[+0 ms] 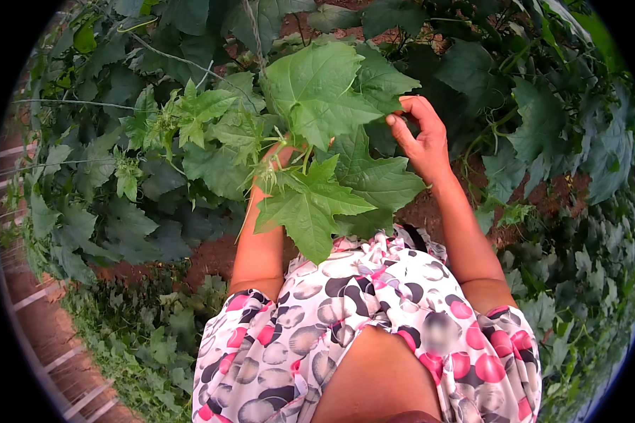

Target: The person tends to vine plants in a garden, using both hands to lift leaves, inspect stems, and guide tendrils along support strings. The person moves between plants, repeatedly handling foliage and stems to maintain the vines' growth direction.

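My right hand (426,137) is raised at the right side of a leafy gourd vine, its thumb and forefinger pinching the edge of a dark green lobed leaf (386,84). My left hand (281,154) reaches in among the stems from below. Leaves hide most of it, so its grip does not show. A broad bright green leaf (323,87) spreads between the two hands. Below it, a pointed, lobed leaf (315,203) hangs over my left forearm. Beside that forearm is a cluster of pale buds and thin stems (267,174).
A twisted wire (255,34) comes down from the top into the vine. Thin strings (79,103) run across at left, with young shoots (190,113) along them. Dense foliage (550,121) stands at right. Reddish soil (211,259) shows below, and pale bars (63,359) cross the ground at lower left.
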The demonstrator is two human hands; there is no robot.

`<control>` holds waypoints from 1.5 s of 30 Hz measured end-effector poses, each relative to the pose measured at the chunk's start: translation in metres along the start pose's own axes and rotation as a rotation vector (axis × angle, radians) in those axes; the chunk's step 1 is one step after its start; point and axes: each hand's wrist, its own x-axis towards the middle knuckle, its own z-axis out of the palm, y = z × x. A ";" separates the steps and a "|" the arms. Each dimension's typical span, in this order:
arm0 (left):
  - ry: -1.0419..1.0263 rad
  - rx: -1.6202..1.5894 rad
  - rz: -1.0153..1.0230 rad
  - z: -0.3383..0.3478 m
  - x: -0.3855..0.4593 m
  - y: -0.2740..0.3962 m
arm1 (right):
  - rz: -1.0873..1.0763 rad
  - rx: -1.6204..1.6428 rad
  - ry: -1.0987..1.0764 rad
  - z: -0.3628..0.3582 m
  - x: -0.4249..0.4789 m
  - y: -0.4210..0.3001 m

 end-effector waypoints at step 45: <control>0.019 0.837 0.517 0.067 0.040 -0.041 | 0.783 0.511 -0.217 -0.032 -0.008 0.019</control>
